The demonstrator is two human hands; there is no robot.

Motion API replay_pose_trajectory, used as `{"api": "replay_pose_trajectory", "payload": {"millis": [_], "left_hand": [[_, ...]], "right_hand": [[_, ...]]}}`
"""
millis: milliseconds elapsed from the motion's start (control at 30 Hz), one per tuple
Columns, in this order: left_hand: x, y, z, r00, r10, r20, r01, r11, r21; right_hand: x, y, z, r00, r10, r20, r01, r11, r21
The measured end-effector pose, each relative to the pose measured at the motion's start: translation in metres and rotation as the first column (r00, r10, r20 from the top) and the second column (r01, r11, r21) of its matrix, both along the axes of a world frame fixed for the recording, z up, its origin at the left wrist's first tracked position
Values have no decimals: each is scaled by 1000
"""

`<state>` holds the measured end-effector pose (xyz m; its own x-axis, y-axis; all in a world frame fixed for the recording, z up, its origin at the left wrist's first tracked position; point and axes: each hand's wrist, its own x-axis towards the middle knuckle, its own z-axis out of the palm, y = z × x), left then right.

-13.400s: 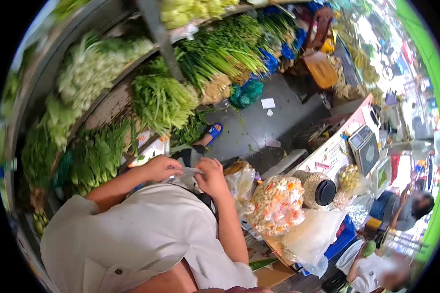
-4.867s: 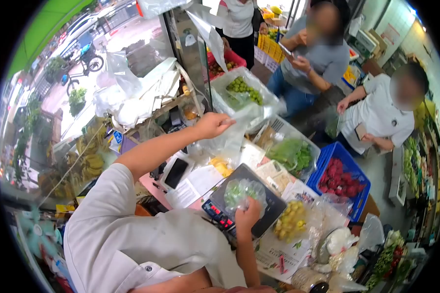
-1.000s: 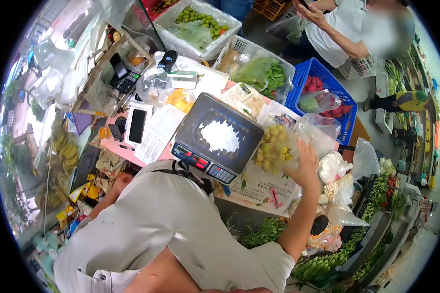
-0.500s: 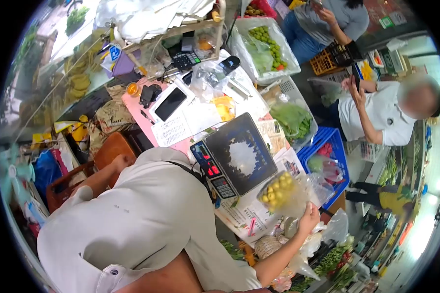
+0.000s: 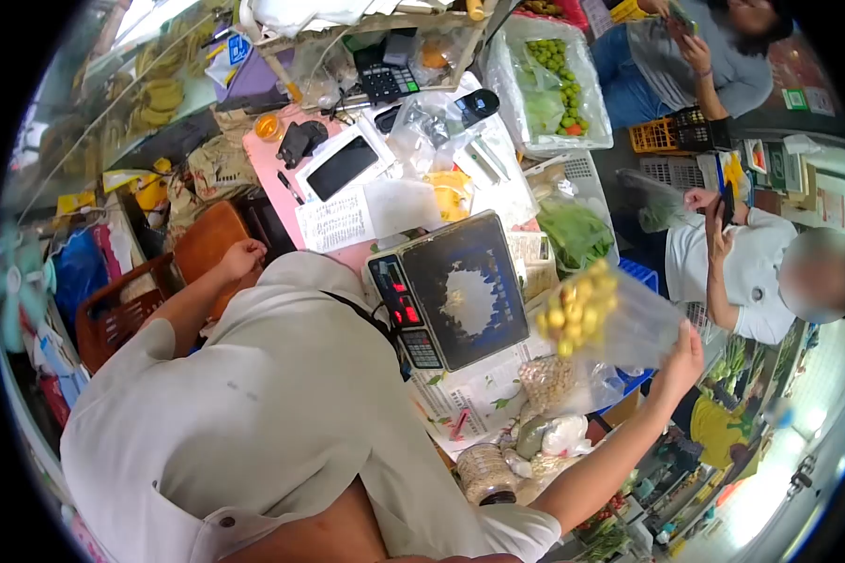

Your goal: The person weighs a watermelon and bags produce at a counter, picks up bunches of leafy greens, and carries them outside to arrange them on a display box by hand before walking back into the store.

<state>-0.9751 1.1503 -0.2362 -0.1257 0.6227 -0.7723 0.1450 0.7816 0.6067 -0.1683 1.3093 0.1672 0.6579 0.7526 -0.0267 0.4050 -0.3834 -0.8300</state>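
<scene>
1. One bag of yellow fruit [image 5: 577, 310], raised beside one scale [image 5: 464, 291]
2. Right arm outstretched, right hand [image 5: 683, 361] pinching the bag's top
3. Left elbow bent, left hand [image 5: 243, 259] by one chair [image 5: 208, 239], finger spread unclear

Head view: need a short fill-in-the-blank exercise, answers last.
The right hand grips a clear bag of fruit coloured ____. The scale shows lit digits coloured ____. The round fruit in the white box is mostly ____. The phone lies with its screen facing ____.

Missing words: yellow; red; green; up.
</scene>
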Motion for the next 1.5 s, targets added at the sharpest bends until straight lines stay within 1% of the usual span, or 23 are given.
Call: {"api": "replay_pose_trajectory", "payload": {"millis": [67,167,300,367,500,600,633,700,800,867,900,933,967,1000,1067,1100,1167,1233,1267,1333,1400,1467,1500], "left_hand": [[3,-9,2,1000,10,-8,-10,999,-44],[-4,-39,-3,997,-69,-46,62,988,-141],[-6,-40,38,856,-385,-346,294,912,-287],[-1,-32,62,944,-172,-281,74,942,-327],[-14,-36,63,962,63,-265,-153,930,-333],[-19,-40,56,970,30,-240,-112,934,-338],[-20,-38,53,976,-15,-217,-64,934,-351],[-16,-30,48,968,-106,-226,14,928,-373],[-7,-1,47,954,-193,-230,103,930,-353],[-9,18,40,911,-343,-228,259,908,-331],[-9,29,34,853,-464,-238,383,867,-320],[-8,36,28,882,-435,-179,383,885,-266],[-3,48,36,866,-472,-164,431,872,-234],[7,65,54,762,-621,-182,600,784,-161],[31,99,60,545,-795,-266,832,553,52],[35,108,52,470,-820,-325,883,436,176],[60,131,53,387,-895,-221,896,309,318],[94,142,75,278,-929,-243,925,191,328],[124,151,110,128,-961,-246,944,42,329],[168,152,146,-5,-997,-77,979,-21,201],[190,143,116,-136,-991,-5,912,-127,391],[225,129,123,-352,-936,-13,884,-337,323],[241,117,127,-401,-916,-15,771,-347,534]], "right_hand": [[9,36,-30,986,-4,-166,10,999,35],[14,100,-106,995,55,-83,-51,997,53],[0,182,-216,984,168,53,-165,984,-68],[-2,213,-270,935,266,237,-261,964,-50],[-9,234,-346,957,240,162,-219,966,-139],[-12,221,-413,994,105,-18,-107,987,-120],[-20,211,-407,996,84,-10,-84,989,-120],[-49,188,-390,971,57,-234,-69,997,-44],[-103,142,-323,987,-7,-159,-1,999,-45],[-128,90,-301,999,26,34,-27,999,33],[-143,59,-295,986,51,-158,-29,990,139],[-171,28,-253,965,49,-257,-39,998,44],[-204,-2,-220,988,35,-152,-32,999,18],[-227,-34,-196,960,-17,-280,1,998,-56],[-254,-114,-214,994,37,-104,-24,992,121],[-269,-159,-229,998,-55,-36,53,998,-46],[-311,-230,-236,969,-71,239,64,997,36],[-360,-304,-227,970,-238,40,241,964,-113],[-389,-341,-235,945,-325,-39,318,940,-125],[-452,-423,-262,872,-490,26,483,848,-216],[-538,-491,-281,729,-670,137,651,619,-438],[-643,-541,-301,540,-834,112,767,432,-475],[-705,-576,-341,492,-862,118,765,365,-530]]}}
